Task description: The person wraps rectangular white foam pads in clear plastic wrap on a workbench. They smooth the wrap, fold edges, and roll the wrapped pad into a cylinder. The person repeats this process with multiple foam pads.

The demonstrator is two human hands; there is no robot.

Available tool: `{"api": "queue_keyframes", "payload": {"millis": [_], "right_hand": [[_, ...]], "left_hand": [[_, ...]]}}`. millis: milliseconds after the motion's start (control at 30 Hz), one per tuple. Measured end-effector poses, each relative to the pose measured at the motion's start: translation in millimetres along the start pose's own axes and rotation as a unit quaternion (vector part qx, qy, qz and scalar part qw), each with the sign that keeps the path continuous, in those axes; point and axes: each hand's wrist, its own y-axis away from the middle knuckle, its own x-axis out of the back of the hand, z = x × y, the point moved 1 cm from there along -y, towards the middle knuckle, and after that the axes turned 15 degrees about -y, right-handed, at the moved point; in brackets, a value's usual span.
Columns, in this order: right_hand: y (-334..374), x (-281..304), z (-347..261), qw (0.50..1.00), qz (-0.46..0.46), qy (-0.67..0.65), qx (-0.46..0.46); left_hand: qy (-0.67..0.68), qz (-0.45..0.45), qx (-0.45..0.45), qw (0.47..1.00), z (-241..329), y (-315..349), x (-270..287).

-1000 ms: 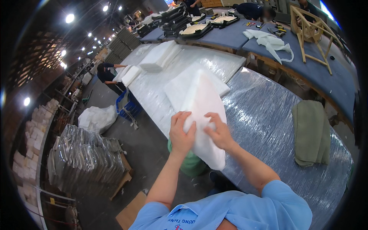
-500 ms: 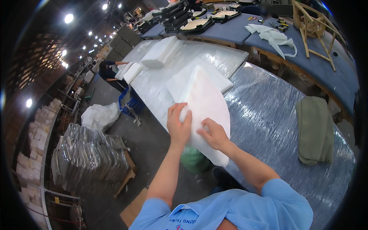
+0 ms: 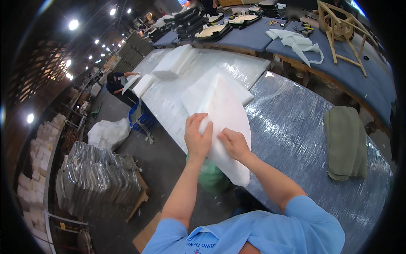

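A thick white piece of soft padding [image 3: 230,108], pointed at its far end and curved along its right side, stands tilted in front of me at the table's left edge. My left hand [image 3: 198,137] grips its left edge, fingers over the side and thumb on the near face. Against that same face, my right hand [image 3: 235,144] has its fingers curled in a pinch on the padding; the fingertips are partly hidden. Behind the piece, flat white padding sheets [image 3: 193,92] lie on the plastic-covered table [image 3: 292,139].
Folded olive fabric [image 3: 346,144] lies at the right. Farther along are a white padding stack [image 3: 173,61] and a co-worker [image 3: 116,86] holding a white sheet. A blue basket [image 3: 141,118], a green bag [image 3: 212,178] and a plastic-wrapped stack [image 3: 97,178] are at the left.
My right hand's fingers have closed in from a more spread pose onto the padding. My left hand keeps its grip. The co-worker has lifted a white sheet.
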Motion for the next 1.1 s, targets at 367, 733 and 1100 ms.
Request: {"api": "queue_keyframes", "payload": {"millis": [367,733,1100], "right_hand": [[-17.1,22.9,17.6,0.993,0.084,0.055,-0.060],[15.4,32.6,14.4,0.991,0.096,0.032,-0.089],[57.9,15.6,-29.7,0.996,-0.018,-0.056,-0.073]], "left_hand": [[-0.007,0.005,-0.005,1.000,-0.5,7.5,-0.3],[-0.020,0.013,-0.008,1.000,12.1,40.3,4.9],[-0.091,-0.022,-0.067,0.993,37.3,120.7,8.7]]}}
